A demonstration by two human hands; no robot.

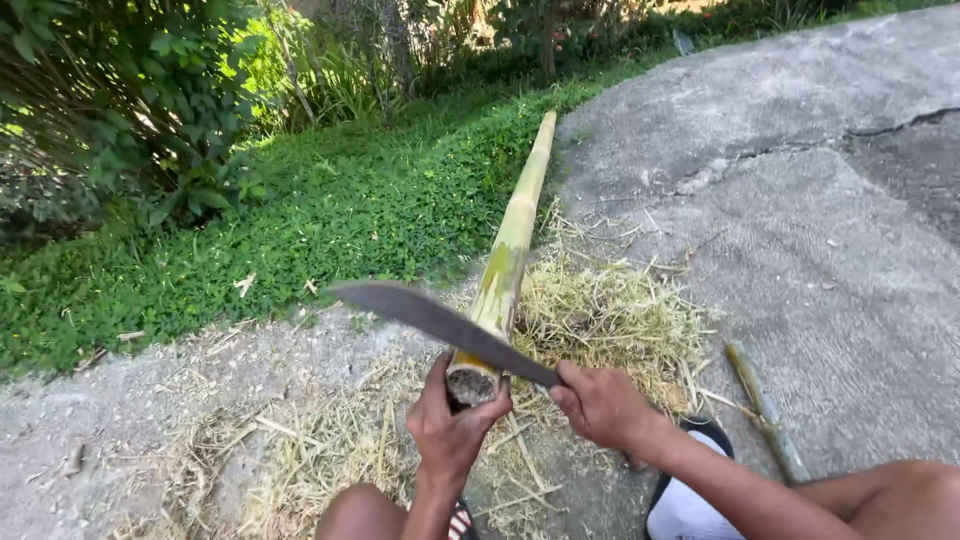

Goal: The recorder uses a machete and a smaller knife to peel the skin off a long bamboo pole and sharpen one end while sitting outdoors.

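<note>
A long bamboo pole [512, 235], partly scraped pale yellow, lies on the ground and runs away from me toward the grass. My left hand [449, 420] grips its near cut end, which points up at me. My right hand [600, 403] holds the handle of a dark machete [440, 322]. The blade crosses the pole just above its near end and points up to the left.
A heap of pale bamboo shavings [610, 315] covers the concrete [800, 250] around the pole's near end. A short thin bamboo piece [765, 410] lies at the right. Grass [330, 215] and bushes line the left side. My knees and a sandal show at the bottom.
</note>
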